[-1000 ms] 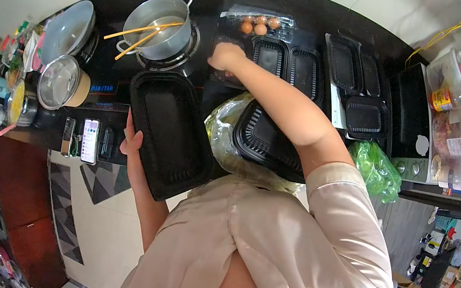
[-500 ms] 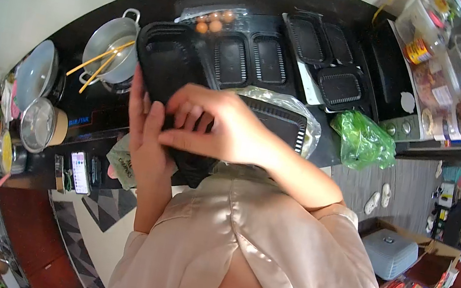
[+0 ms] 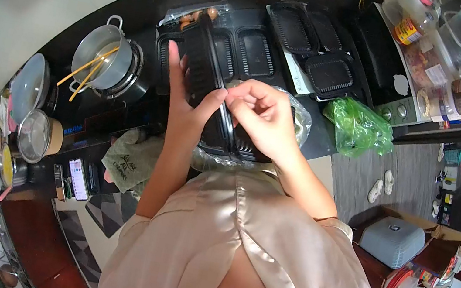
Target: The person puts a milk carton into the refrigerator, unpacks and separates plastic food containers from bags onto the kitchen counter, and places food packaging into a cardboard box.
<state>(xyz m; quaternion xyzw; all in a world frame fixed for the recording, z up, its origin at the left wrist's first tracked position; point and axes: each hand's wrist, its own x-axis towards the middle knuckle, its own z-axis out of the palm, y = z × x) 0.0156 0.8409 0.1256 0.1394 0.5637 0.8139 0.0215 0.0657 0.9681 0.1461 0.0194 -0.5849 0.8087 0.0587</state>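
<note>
Both hands hold black plastic food trays [image 3: 199, 67], nested together and tilted up on edge, rims toward the right. My left hand [image 3: 188, 103] grips their left side, its thumb at the rims and its fingers partly hidden behind. My right hand [image 3: 266, 116] pinches at the rims with thumb and fingertips. How many trays are nested cannot be made out. Behind them on the counter lie more black trays [image 3: 257, 53], with brown eggs [image 3: 194, 16] in a clear pack partly covered by the held trays. Under my right hand is clear plastic wrapping [image 3: 302, 123] around another black tray.
At left, a metal pot [image 3: 88, 57] with chopsticks stands by a burner. A green plastic bag [image 3: 356, 129] lies at right, before a black appliance [image 3: 375, 58] with clear tubs on top. A grey-green cloth [image 3: 132, 160] and a phone [image 3: 78, 179] lie at lower left.
The held trays have turned from facing up to standing on edge and moved right. My right hand has shifted from over the trays to their rims. The camera view has shifted slightly.
</note>
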